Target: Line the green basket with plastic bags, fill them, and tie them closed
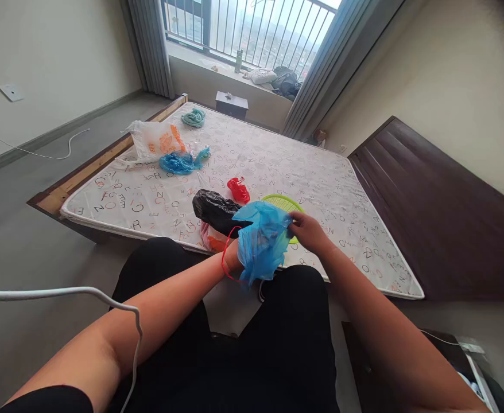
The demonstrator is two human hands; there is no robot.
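Observation:
A thin blue plastic bag [264,241] is held up above my knees, at the near edge of the mattress. My right hand [306,230] pinches its upper right edge between thumb and fingers. My left hand [233,256] reaches into or behind the bag, which hides its fingers; a red cord loops round that wrist. Just beyond lies a crumpled black plastic bag [216,210], with a pink and orange bag [212,238] partly under it. A small red bag [238,190] and a lime-green basket [283,201], mostly covered by the blue bag, are close by.
On the letter-printed mattress [278,155], farther left, lie a white and orange plastic bag [155,139], another blue bag [178,163] and a coiled teal rope-like bundle [193,117]. A white cable [62,294] crosses over my left arm. A dark headboard [441,212] stands right.

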